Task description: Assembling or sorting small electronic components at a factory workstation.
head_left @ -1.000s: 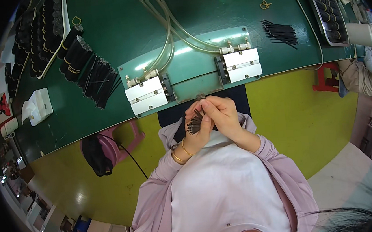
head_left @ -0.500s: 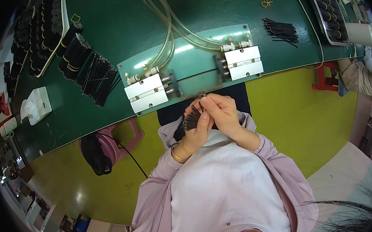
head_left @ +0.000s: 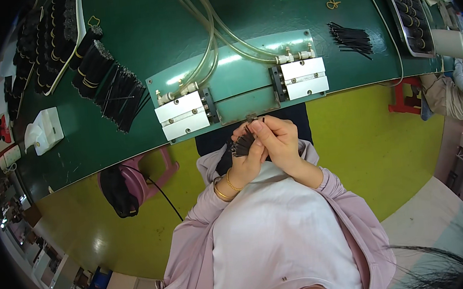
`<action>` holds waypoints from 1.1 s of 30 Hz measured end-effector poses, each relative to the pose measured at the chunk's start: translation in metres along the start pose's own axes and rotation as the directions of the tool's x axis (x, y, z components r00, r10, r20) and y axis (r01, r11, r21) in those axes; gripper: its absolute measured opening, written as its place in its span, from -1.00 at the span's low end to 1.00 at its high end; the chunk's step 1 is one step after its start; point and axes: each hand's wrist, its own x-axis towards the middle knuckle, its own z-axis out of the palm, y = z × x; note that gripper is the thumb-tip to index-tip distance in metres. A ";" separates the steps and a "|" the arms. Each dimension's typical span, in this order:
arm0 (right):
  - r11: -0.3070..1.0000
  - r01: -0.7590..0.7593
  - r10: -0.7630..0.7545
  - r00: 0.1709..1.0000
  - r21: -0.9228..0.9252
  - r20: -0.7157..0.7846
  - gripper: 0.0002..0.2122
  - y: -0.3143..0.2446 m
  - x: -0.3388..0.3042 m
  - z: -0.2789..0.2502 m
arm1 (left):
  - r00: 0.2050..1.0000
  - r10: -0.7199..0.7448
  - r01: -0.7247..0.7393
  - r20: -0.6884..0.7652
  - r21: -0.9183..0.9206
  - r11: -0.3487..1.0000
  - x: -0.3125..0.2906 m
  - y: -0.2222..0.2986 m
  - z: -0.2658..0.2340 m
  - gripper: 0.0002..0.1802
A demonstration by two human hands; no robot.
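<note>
On the left, we see black sticks (head_left: 122, 99) heaped on the green table (head_left: 127, 27), beyond a white box (head_left: 47, 131). Next comes the left metal block (head_left: 185, 116); its black pad (head_left: 208, 107), pushed out on rods half a second ago, has now drawn back. Near the table's front edge, our left hand (head_left: 247, 167) is closed around a fan of dark sticks (head_left: 242, 145). Touching it, our right hand (head_left: 282, 144) pinches between thumb and forefinger, and a single stick (head_left: 264, 120) now pokes up past those fingertips; its lower end is hidden. Farther right, the second block (head_left: 304, 77) has its pad (head_left: 278, 84) drawn in too. We judge that one stroke of the pads is over, leaving that stick free of them. Far right lies a loose pile of thin black sticks (head_left: 350, 39).
</note>
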 end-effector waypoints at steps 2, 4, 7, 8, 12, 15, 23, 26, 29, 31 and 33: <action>1.000 -0.006 0.006 1.000 -0.006 -0.012 -0.76 0.000 0.000 0.000 | 1.000 -0.020 0.020 -0.011 -0.012 1.000 0.000 0.000 0.000 -0.88; 1.000 -0.014 0.014 1.000 0.000 -0.014 -0.76 -0.001 0.000 0.000 | 1.000 -0.024 0.024 -0.008 -0.009 1.000 0.000 -0.001 -0.001 -0.88; 1.000 -0.027 0.027 1.000 0.010 -0.016 -0.77 -0.002 0.000 0.001 | 1.000 -0.029 0.029 -0.003 -0.004 1.000 0.000 -0.003 -0.002 -0.87; 1.000 -0.022 0.022 1.000 0.011 -0.022 -0.77 -0.002 0.000 0.001 | 1.000 -0.026 0.026 0.001 -0.006 1.000 0.000 -0.003 -0.003 -0.87; 1.000 -0.012 0.013 0.999 0.011 -0.038 -0.77 0.000 -0.001 0.002 | 1.000 -0.016 0.016 0.004 -0.015 1.000 0.001 -0.002 -0.002 -0.86; 1.000 -0.014 0.014 0.999 0.007 -0.048 -0.76 0.000 -0.001 0.003 | 1.000 -0.008 0.008 -0.003 -0.023 1.000 0.001 -0.001 -0.001 -0.86; 0.996 -0.032 0.032 0.999 0.087 -0.004 -0.77 0.001 -0.002 -0.004 | 0.999 -0.045 0.045 0.019 0.003 0.999 0.001 0.006 -0.001 -0.85; 0.998 -0.017 0.014 0.998 0.056 0.058 -0.78 -0.003 -0.001 -0.005 | 0.996 -0.057 0.054 0.069 0.051 0.997 0.002 0.003 -0.006 -0.87; 0.999 0.020 -0.020 1.000 0.039 0.004 -0.79 -0.001 -0.001 -0.002 | 0.996 -0.067 0.068 0.059 -0.007 0.998 -0.001 -0.002 -0.006 -0.87; 0.999 0.038 -0.037 0.999 0.031 -0.023 -0.80 -0.001 -0.001 -0.001 | 0.996 -0.072 0.074 0.053 -0.037 0.997 -0.002 -0.003 -0.006 -0.87; 0.999 0.023 -0.022 0.999 0.025 -0.038 -0.80 -0.006 -0.001 0.001 | 0.999 -0.051 0.051 0.018 -0.015 0.999 -0.002 -0.003 -0.004 -0.87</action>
